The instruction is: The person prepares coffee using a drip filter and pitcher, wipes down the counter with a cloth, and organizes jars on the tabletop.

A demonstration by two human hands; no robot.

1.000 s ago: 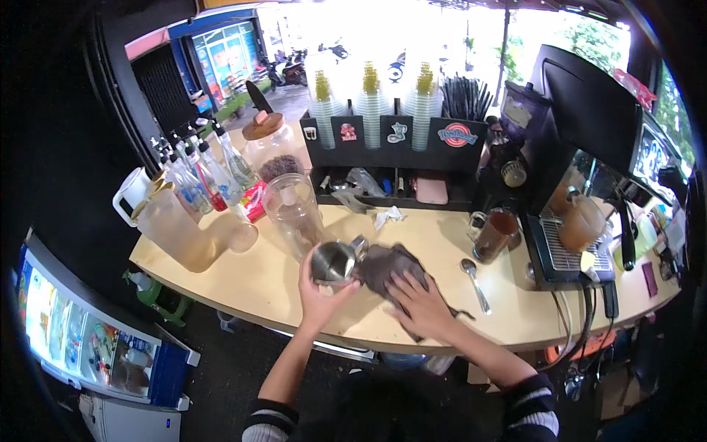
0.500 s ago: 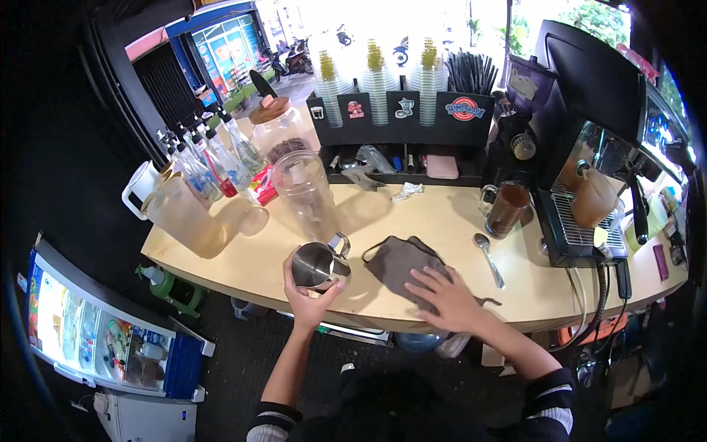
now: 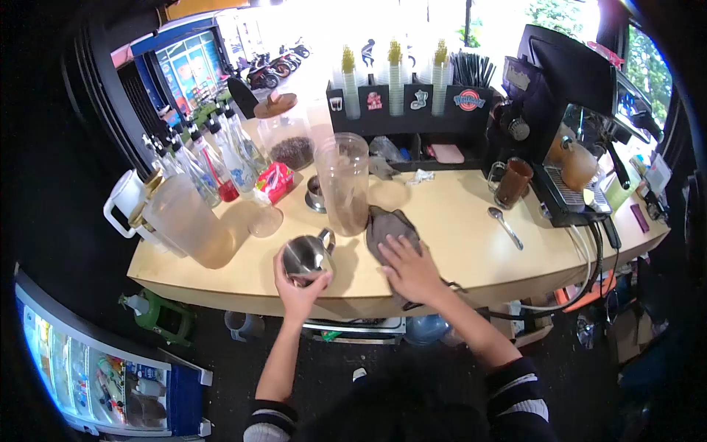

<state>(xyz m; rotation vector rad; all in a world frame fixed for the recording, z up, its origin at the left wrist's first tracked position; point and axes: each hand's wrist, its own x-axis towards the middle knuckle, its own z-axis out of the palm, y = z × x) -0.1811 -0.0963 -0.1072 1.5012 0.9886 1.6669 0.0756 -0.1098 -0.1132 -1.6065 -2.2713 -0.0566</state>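
My left hand (image 3: 302, 286) is wrapped round a stainless steel milk pitcher (image 3: 305, 255), its open top turned up toward me. My right hand (image 3: 409, 269) lies with spread fingers on a dark grey cloth (image 3: 387, 230), pressing it to the wooden counter (image 3: 471, 243). Just behind the cloth and pitcher stands a tall clear plastic container (image 3: 343, 184) with brownish powder low inside. A small metal cup (image 3: 317, 194) sits left of it, partly hidden.
Syrup bottles (image 3: 213, 158) and a frosted jug (image 3: 188, 221) fill the left end. A bean jar (image 3: 289, 140) and cup rack (image 3: 412, 103) stand behind. On the right are a spoon (image 3: 506, 227), a brown-filled glass mug (image 3: 513, 183) and an espresso machine (image 3: 571, 184).
My right hand has slid left with the cloth, which now bunches against the tall container. The pitcher remains in my left hand. My view has shifted, uncovering the small metal cup.
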